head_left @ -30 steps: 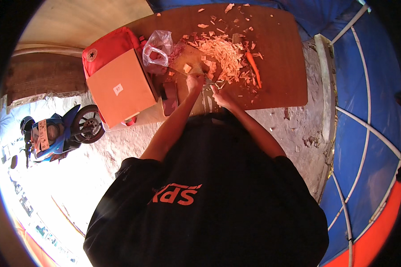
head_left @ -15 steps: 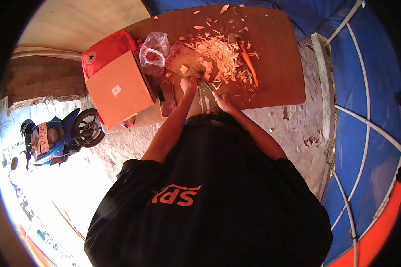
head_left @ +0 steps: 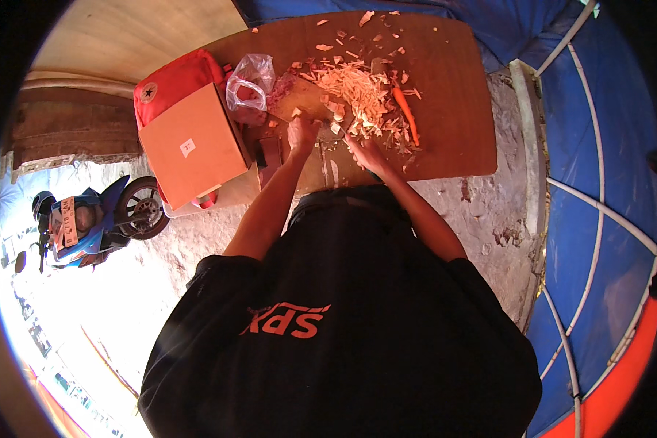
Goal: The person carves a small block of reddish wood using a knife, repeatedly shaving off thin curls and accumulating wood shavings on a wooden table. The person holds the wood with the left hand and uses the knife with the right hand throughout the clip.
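My left hand (head_left: 301, 136) is closed at the near edge of a board (head_left: 305, 101); a small pale piece (head_left: 297, 112) shows at its fingertips, and whether it grips anything else is hidden. To its right, my right hand (head_left: 366, 152) is closed around a knife (head_left: 342, 130), whose dark blade shows only in part. Just beyond both hands lies a loose heap of pale cut strips (head_left: 358, 86), spreading across the table. A long orange carrot (head_left: 406, 115) rests along the heap's right side.
A crumpled clear plastic bag (head_left: 250, 87), a cardboard box (head_left: 193, 146) and a red bag (head_left: 175, 80) sit on the left. A dark flat phone-like thing (head_left: 269, 155) lies near my left wrist. Scraps dot the brown table (head_left: 456, 95). A motorbike (head_left: 95, 223) stands beyond, left.
My right hand has moved forward, and the knife blade shows less, no longer reaching toward the left hand. My left hand has shifted slightly left.
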### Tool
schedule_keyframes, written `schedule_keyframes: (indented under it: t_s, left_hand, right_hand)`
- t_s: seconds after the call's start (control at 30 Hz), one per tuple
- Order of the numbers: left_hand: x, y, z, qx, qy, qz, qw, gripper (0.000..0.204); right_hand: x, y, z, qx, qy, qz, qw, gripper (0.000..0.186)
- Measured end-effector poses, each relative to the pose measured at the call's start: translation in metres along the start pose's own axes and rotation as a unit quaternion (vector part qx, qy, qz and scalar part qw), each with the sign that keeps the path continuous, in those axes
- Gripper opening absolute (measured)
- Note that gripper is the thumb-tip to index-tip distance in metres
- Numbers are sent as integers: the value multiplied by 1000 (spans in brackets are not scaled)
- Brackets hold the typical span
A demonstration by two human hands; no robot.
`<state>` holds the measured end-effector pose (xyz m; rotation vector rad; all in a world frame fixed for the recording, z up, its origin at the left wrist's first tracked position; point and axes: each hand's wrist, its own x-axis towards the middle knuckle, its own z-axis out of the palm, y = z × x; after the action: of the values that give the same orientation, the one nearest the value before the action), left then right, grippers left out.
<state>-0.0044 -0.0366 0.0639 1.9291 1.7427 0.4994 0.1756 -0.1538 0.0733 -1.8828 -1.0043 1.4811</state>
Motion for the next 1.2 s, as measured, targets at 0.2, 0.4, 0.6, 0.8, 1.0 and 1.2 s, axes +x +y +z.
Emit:
schedule_keyframes:
  t_s: [0.2,0.4,0.6,0.8,1.0,1.2]
  left_hand:
    - [-6,12,7,-18,-21,36,999,18]
    - [-36,14,-10,68,-5,209,976,27]
    - [-44,10,-16,109,-17,279,954,43]
    - [-32,7,-23,166,-33,362,917,43]
    - [-23,-3,-27,192,-62,436,877,46]
    - [-18,-5,-18,145,-148,361,909,51]
  right_hand:
    - [-8,12,-6,-23,-14,6,1000,63]
    - [-18,5,-7,-12,-37,11,999,65]
    - [-25,-5,-10,-70,-45,24,996,64]
    - [-53,-29,-8,20,-37,104,994,71]
    - [-66,-40,-9,32,-101,163,981,80]
    - [-41,-12,19,-190,-29,147,970,78]
